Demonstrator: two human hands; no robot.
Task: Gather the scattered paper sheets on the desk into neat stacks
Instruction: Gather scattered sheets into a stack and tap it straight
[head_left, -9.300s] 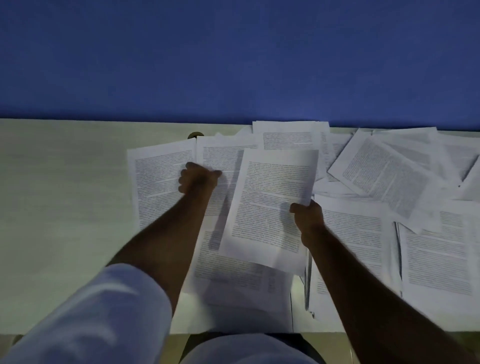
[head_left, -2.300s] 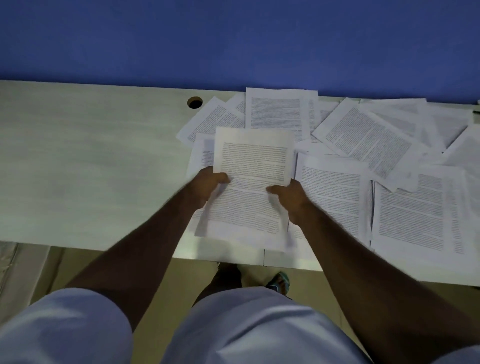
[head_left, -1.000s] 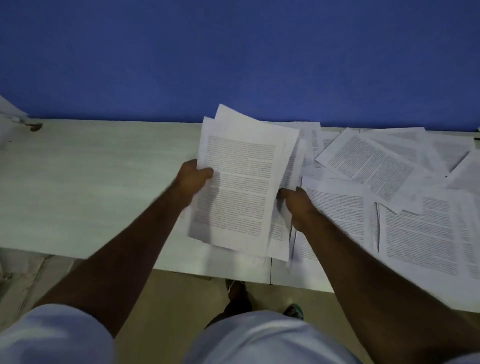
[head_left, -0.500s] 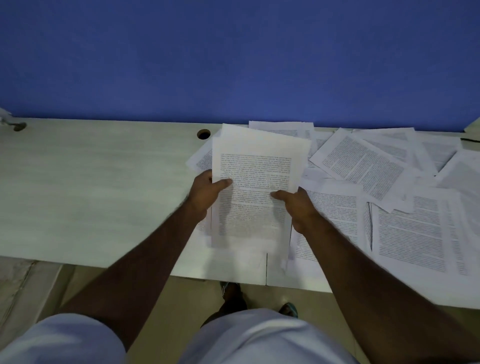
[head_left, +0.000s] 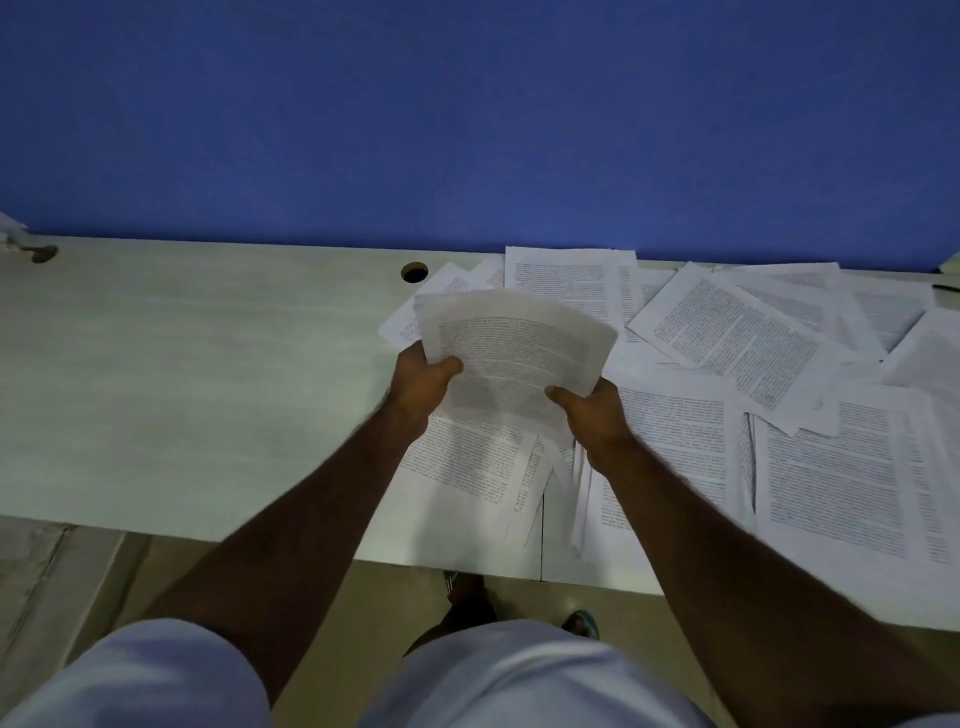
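Lying loose beside held bundle (head_left: 514, 353): printed sheets (head_left: 737, 332).

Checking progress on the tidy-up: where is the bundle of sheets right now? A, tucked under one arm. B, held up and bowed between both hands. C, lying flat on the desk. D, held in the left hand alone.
B: the bundle of sheets arches upward, with the left hand and right hand each gripping a side above the desk.
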